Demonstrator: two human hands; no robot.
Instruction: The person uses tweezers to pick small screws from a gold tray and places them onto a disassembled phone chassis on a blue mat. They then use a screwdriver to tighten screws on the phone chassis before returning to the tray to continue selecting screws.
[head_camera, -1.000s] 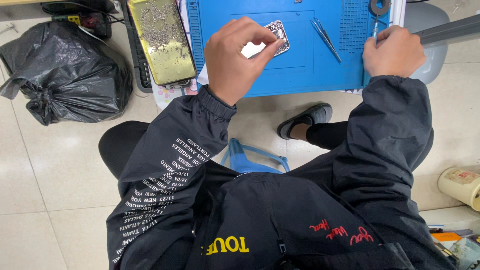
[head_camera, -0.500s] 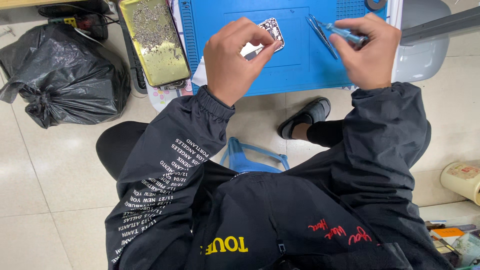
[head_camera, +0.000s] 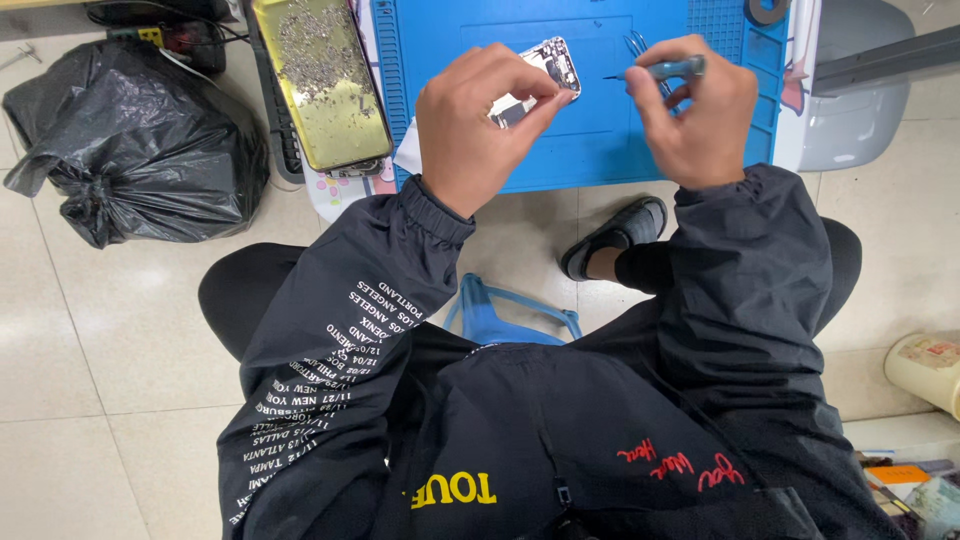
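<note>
Head view: The left hand (head_camera: 478, 125) rests on the blue rubber work mat (head_camera: 470, 60), fingers closed down on a small opened phone chassis with exposed grey and black internals (head_camera: 545, 72), pinning it flat near the centre of the mat. The right hand (head_camera: 700, 115) is curled in a pinch grip around a slim screwdriver with a light blue handle (head_camera: 668, 70); its thin metal tip points left, close to the right edge of the chassis, contact not discernible. A pair of metal tweezers (head_camera: 637, 42) lies on the mat just behind the screwdriver. A rectangular yellow tray strewn with tiny grey screws (head_camera: 318, 80) sits left of the mat. A tied black plastic refuse bag (head_camera: 130, 140) stands on the tiled floor, well apart to the left.
</note>
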